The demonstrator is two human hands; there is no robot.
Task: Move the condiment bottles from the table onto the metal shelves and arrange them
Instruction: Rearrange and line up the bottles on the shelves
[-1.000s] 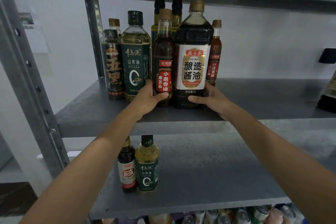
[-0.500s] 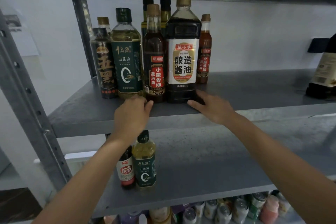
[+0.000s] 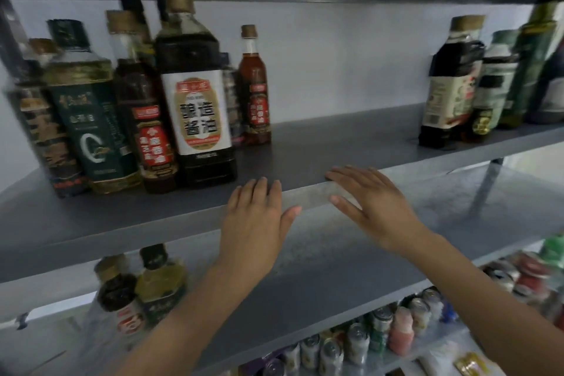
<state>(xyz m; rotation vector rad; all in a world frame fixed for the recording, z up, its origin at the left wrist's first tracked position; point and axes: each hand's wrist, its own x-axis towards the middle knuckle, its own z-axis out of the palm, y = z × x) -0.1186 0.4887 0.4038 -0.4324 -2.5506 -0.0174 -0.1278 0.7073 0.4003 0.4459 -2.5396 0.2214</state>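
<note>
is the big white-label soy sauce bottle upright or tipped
Upright: the soy sauce bottle stands on its base on the shelf, cap at the top.

Both hands, left and right, reach forward, fingers apparently straight, palms down, empty.

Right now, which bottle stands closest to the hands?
The big soy sauce bottle with the white label: its base sits just beyond the left hand, the others farther off.

Big soy bottle: dark, white/red/gold label. At 9 o'clock: green tea-oil bottle. Shelf grey.
</note>
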